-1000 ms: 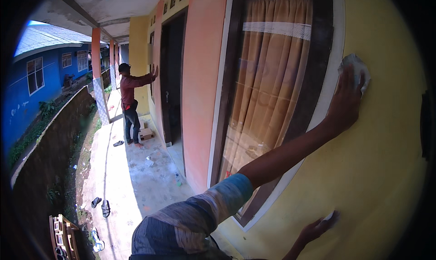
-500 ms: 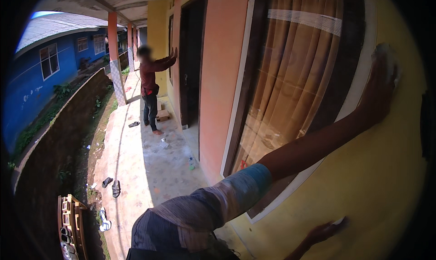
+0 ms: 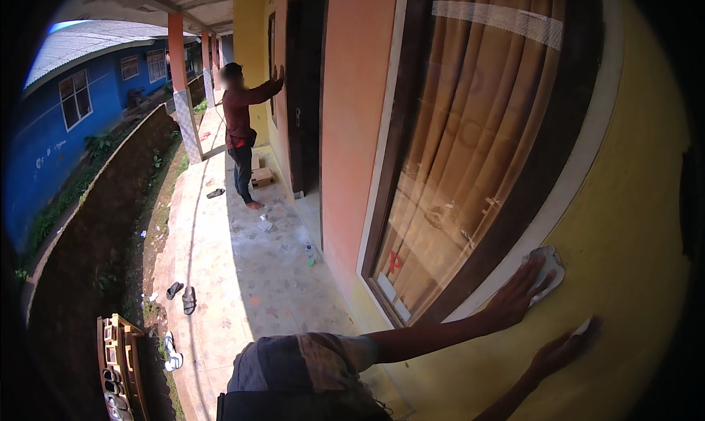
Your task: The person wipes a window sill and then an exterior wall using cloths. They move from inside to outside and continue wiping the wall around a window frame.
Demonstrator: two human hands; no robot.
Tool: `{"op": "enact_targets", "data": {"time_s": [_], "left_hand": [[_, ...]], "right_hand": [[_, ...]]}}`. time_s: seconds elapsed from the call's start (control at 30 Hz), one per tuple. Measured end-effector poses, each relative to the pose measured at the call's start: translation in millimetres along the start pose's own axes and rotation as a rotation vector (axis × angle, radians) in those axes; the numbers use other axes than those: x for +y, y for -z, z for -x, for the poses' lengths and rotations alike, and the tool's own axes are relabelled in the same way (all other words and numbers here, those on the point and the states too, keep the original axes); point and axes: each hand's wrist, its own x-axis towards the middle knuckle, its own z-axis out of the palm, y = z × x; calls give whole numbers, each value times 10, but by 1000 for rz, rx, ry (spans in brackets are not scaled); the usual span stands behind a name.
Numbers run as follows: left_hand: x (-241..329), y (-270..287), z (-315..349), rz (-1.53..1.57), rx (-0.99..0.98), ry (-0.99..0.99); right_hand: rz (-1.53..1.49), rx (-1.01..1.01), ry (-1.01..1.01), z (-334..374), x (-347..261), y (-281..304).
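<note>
My left hand (image 3: 523, 283) presses a crumpled whitish cloth or sheet (image 3: 548, 274) against the yellow wall (image 3: 631, 222), just beside the lower right corner of the window frame. Its fingers lie over the sheet, and the exact material is not clear. Lower and further right, my right hand (image 3: 556, 353) is also against the wall. A small white piece (image 3: 581, 327) shows at its fingers; it is too blurred to name. The left arm reaches across from the lower middle in a short striped sleeve (image 3: 360, 351).
A dark-framed window (image 3: 470, 149) with brown curtains fills the wall ahead. Further along the porch, a person (image 3: 239, 127) holds both hands against the wall near a doorway (image 3: 305, 90). A bottle (image 3: 310, 256), sandals (image 3: 189, 300) and a wooden rack (image 3: 117, 362) stand about.
My left hand has swept down the wall with the sheet, from high beside the window to near its lower corner. My right hand has moved slightly up and right.
</note>
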Motion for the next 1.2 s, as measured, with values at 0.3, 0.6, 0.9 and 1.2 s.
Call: {"op": "enact_targets", "data": {"time_s": [0.3, 0.6, 0.9, 1.2], "left_hand": [[39, -202, 729, 104, -51, 132], [-141, -420, 1133, 140, -56, 126], [-53, -326, 1087, 265, -65, 135], [-76, -166, 1082, 256, -103, 125]], "right_hand": [[-52, 167, 217, -1921, -538, 164], [57, 13, 314, -2548, -714, 27], [85, -211, 403, -2034, -1145, -27], [57, 117, 335, -3202, -1408, -139]]}}
